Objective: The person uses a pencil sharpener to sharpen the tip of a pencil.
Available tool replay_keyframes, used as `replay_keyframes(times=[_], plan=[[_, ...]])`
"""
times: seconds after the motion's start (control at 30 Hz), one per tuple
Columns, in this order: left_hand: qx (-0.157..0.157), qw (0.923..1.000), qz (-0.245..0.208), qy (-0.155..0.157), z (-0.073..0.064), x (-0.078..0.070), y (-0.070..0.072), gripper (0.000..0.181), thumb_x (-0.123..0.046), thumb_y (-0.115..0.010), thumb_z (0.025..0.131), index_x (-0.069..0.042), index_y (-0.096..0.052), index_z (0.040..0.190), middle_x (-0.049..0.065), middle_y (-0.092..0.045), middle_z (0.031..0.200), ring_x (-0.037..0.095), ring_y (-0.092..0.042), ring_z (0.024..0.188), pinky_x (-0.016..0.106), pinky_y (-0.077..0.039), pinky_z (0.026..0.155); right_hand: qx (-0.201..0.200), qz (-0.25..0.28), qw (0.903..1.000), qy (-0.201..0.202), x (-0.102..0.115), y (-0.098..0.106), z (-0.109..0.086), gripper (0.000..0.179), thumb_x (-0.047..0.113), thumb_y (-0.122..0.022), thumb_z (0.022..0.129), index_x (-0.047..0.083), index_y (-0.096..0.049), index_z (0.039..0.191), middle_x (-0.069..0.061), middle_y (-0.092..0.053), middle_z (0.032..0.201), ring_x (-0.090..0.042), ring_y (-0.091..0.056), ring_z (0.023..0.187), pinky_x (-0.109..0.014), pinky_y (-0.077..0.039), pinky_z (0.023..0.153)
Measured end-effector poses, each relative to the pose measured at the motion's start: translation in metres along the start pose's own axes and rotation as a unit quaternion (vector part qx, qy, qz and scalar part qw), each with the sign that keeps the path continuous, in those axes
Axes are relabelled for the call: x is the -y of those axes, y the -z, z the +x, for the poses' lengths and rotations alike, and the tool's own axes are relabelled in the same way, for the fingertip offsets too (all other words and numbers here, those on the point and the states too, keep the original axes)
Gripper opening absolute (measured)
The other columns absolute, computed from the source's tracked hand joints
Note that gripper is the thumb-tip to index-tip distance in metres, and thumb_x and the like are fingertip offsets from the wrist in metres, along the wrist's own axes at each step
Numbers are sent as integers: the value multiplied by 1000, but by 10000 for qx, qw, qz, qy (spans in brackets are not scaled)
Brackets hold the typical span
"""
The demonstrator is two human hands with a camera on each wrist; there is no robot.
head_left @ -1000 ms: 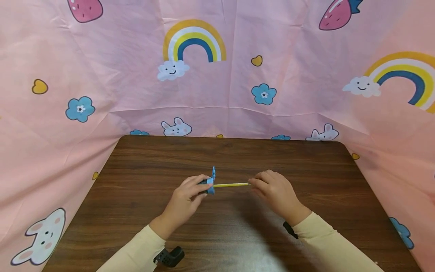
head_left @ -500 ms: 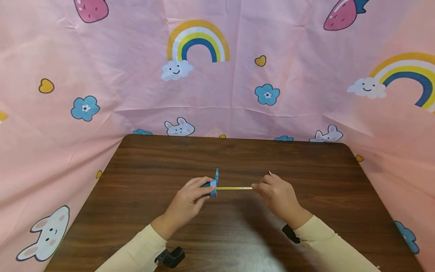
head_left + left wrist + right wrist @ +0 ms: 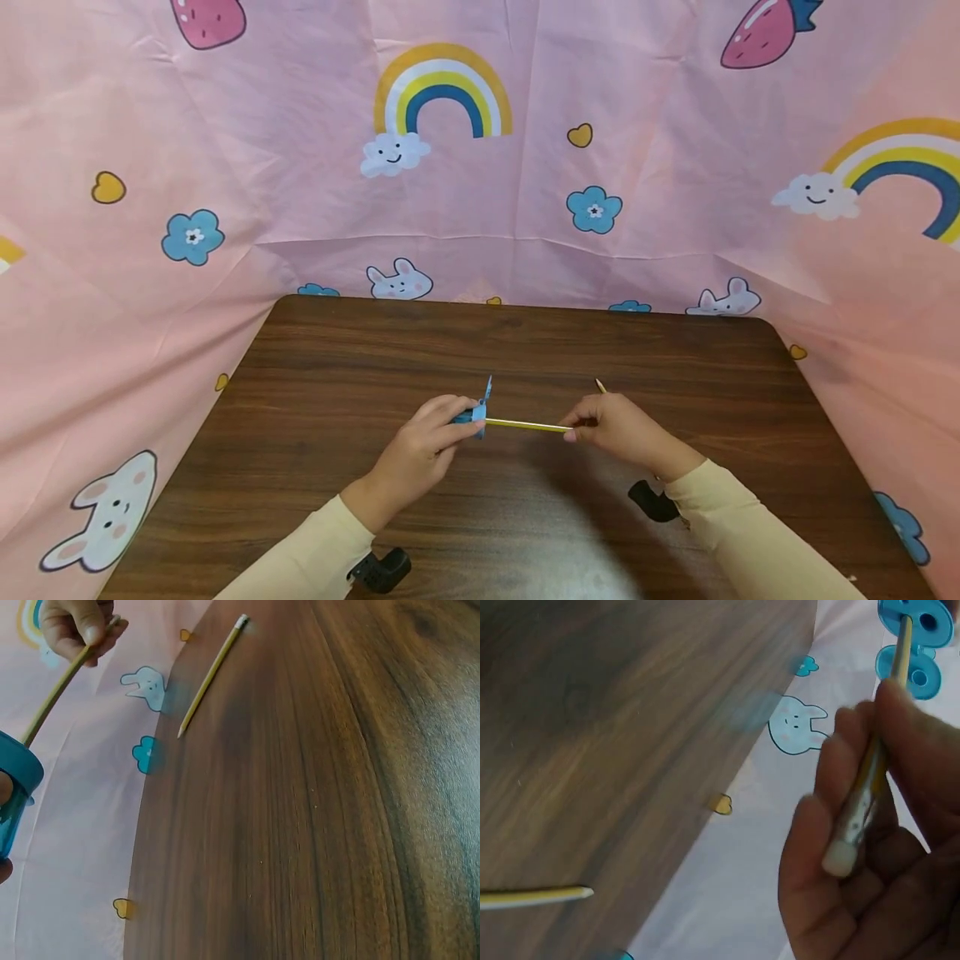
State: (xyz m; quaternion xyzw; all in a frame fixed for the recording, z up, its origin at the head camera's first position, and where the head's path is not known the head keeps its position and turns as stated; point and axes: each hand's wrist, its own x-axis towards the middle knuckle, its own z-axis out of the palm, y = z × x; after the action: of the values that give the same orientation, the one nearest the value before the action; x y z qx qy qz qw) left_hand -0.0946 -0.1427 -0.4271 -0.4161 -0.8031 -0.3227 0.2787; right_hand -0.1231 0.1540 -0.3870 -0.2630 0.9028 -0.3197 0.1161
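Observation:
My left hand point(image 3: 423, 442) grips a blue pencil sharpener point(image 3: 478, 414) above the table, its flip lid point(image 3: 488, 388) standing up. Two holes show in the sharpener's face in the right wrist view, and a yellow pencil point(image 3: 528, 425) has its front end in one of them. At the other end, my right hand point(image 3: 624, 429) pinches the pencil between thumb and fingers; its white eraser point(image 3: 841, 857) shows near the palm. A second yellow pencil point(image 3: 212, 675) lies on the table, partly hidden behind my right hand in the head view.
The dark wood table point(image 3: 360, 350) ends in a rounded far edge. A pink cloth point(image 3: 300, 150) printed with rainbows and rabbits hangs behind and along both sides. A black wrist device point(image 3: 381, 571) sits under each sleeve.
My right hand has turned on the pencil and shifted slightly right. The held pencil now slants down to the right, and the second pencil's tip has come into sight behind that hand.

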Motion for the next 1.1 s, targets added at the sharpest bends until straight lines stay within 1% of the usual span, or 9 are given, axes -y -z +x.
replay_keyframes(times=[0.13, 0.23, 0.33, 0.47, 0.53, 0.63, 0.8, 0.97, 1.1], plan=[[-74, 9995, -114, 299, 1, 0, 0, 36, 15, -76, 71, -1, -74, 103, 11, -64, 116, 29, -59, 109, 35, -57, 85, -1035, -1411, 9821, 692, 3, -9, -3, 23, 17, -78, 81, 13, -75, 103, 5, -65, 90, -10, -60, 78, -29, -53, 67], [-66, 9978, -235, 613, 4, 0, 1, 34, 11, -76, 73, -1, -74, 105, 11, -65, 118, 29, -58, 111, 37, -57, 84, -2076, -2347, 9351, 1655, 1, -15, -5, 28, 16, -81, 77, 12, -74, 104, 2, -64, 92, -15, -61, 81, -33, -54, 68], [-9, 9948, -357, 953, 6, -1, 2, 36, 10, -76, 75, -2, -74, 108, 10, -64, 121, 28, -57, 114, 37, -58, 83, -2974, -2877, 8745, 2529, -5, -19, -3, 10, 13, -70, 89, 9, -74, 98, -2, -63, 88, -19, -59, 76, -34, -53, 64], [56, 9894, -575, 1331, 9, -4, 5, 37, 9, -75, 76, -2, -73, 111, 8, -64, 123, 26, -56, 116, 34, -57, 83, -3842, -3140, 8057, 3236, -11, -22, -1, 27, 12, -49, 102, 4, -73, 92, -6, -64, 83, -22, -60, 70, -37, -54, 64], [93, 9869, -641, 1477, 10, -5, 6, 37, 8, -75, 76, -3, -73, 112, 8, -63, 123, 26, -56, 116, 30, -58, 78, -4122, -3174, 7830, 3410, -13, -23, 0, 28, 10, -49, 102, 3, -73, 91, -8, -64, 82, -23, -62, 70, -39, -55, 63], [150, 9844, -654, 1628, 11, -8, 7, 37, 8, -75, 77, -4, -73, 112, 8, -63, 123, 25, -57, 115, 25, -57, 73, -4333, -3121, 7703, 3485, -13, -25, 0, 27, 8, -50, 101, 2, -74, 90, -8, -64, 80, -24, -60, 66, -38, -54, 57], [176, 9886, -500, 1413, 9, -9, 8, 39, 10, -75, 76, -3, -72, 113, 9, -63, 123, 26, -56, 116, 32, -58, 80, -4229, -2742, 8035, 3168, -10, -30, -2, 33, 13, -50, 102, 6, -77, 84, -4, -61, 74, -17, -49, 59, -29, -44, 45], [100, 9973, -153, 713, 5, -6, 7, 38, 12, -76, 73, -1, -73, 108, 11, -64, 119, 28, -57, 112, 35, -57, 83, -3482, -2175, 8820, 2312, -2, -28, -5, 6, 5, -79, 77, 11, -77, 77, 3, -62, 71, -12, -53, 62, -32, -56, 61], [95, 9997, 133, 177, 4, -3, 7, 40, 17, -75, 70, -2, -74, 106, 12, -63, 117, 28, -58, 110, 33, -57, 85, -1966, -865, 9691, 1212, 2, -19, -6, 13, 3, -83, 70, 10, -76, 77, 6, -68, 74, -7, -61, 67, -28, -56, 65]])
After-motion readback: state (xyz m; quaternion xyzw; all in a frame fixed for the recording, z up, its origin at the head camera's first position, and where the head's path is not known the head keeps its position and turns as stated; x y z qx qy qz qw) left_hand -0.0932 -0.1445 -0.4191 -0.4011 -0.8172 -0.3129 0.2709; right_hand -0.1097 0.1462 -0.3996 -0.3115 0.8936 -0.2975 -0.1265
